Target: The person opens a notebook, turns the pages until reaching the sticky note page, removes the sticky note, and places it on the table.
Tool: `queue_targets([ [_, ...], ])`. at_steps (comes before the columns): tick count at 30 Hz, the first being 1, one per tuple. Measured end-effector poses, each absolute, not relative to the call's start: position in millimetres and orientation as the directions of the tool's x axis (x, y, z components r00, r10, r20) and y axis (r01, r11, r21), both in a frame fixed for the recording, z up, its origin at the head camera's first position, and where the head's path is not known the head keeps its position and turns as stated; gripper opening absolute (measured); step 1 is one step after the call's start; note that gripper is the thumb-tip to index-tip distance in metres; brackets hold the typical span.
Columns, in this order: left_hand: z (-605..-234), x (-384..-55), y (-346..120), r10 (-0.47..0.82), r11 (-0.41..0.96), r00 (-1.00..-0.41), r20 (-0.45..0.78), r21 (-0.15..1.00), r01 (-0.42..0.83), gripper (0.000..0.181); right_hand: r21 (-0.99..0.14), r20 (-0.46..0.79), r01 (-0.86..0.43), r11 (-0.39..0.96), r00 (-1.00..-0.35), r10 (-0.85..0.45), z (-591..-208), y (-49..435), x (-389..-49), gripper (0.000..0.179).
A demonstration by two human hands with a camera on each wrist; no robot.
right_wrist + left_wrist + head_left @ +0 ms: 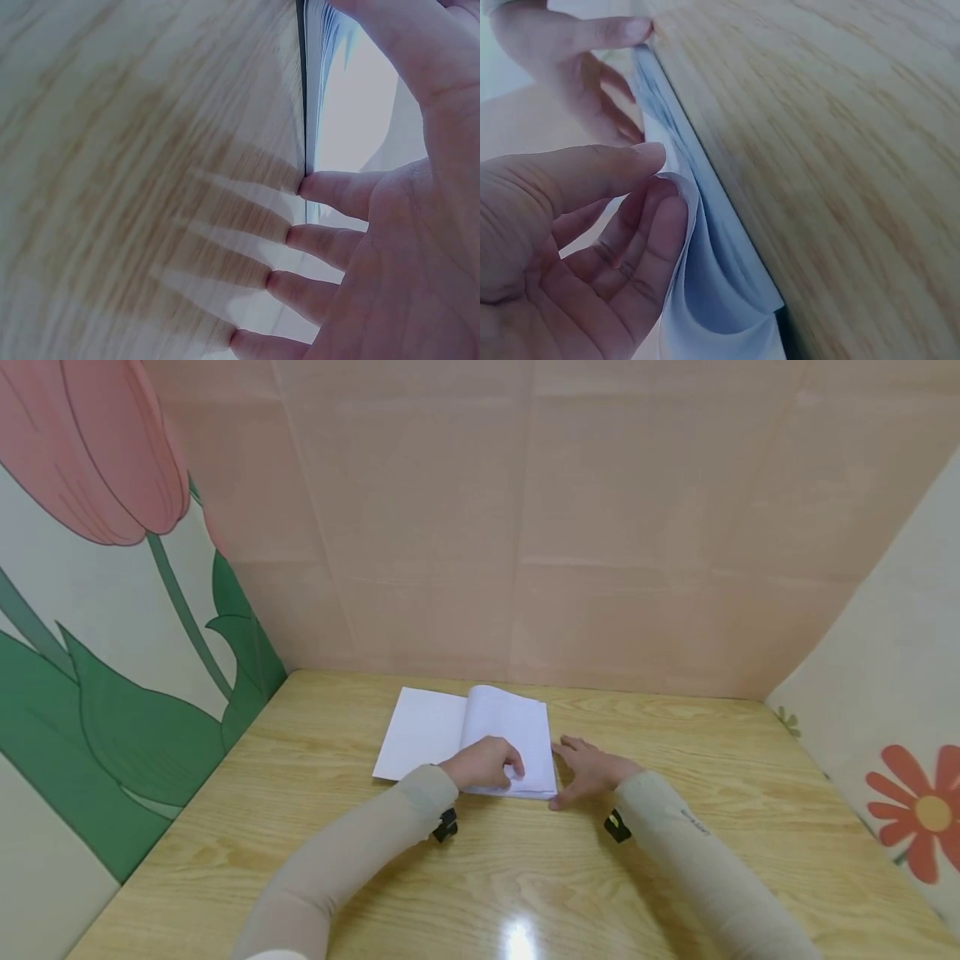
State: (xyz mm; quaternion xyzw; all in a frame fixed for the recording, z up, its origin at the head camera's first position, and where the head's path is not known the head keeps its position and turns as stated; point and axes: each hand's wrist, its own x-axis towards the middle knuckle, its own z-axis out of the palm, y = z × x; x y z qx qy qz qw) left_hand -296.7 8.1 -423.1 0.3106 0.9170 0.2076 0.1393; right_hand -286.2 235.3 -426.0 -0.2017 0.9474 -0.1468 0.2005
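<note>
Left wrist, fingers (667,226) pinching page edge (692,216), tabletop (840,180) alongside

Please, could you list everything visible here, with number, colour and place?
Table: 1, yellow-brown, across the lower view.
Book: 1, white, open on the table.
Back wall: 1, pinkish tan, behind the table.
Left wall: 1, off-white, left of the table.
Tulip: 1 large, pink, on the left wall, with green leaves.
Right wall: 1, off-white, right of the table.
Flower: 1, red with yellow centre, on the right wall.
Small print: 1, green, farther back on the right wall.
Wrist devices: 2, black, one at each wrist.
Sleeves: 2, beige, on the arms.
Left hand: 1, bare, pinching pages of the book.
Right hand: 1, bare, fingers spread at the book's right edge.
</note>
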Motion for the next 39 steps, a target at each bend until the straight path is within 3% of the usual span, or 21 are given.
queue_targets([
  [10,-402,-293,-1,0.609,0.682,-0.791,-0.063,0.551,0.481,0.02,-0.341,-0.336,-0.302,0.89,-0.845,-0.416,-428,235,-287,0.111],
  [21,-375,-290,-26,0.54,0.606,-0.837,0.089,0.649,0.46,0.021,-0.34,-0.329,-0.31,0.888,-0.845,-0.421,-432,236,-290,0.112],
  [34,-362,-281,-74,0.369,0.602,-0.919,0.138,0.718,0.35,0.021,-0.341,-0.336,-0.313,0.887,-0.84,-0.425,-430,236,-290,0.112],
  [39,-365,-279,-94,0.317,0.582,-0.944,0.089,0.768,0.268,0.022,-0.339,-0.337,-0.309,0.889,-0.842,-0.421,-429,236,-289,0.112],
])
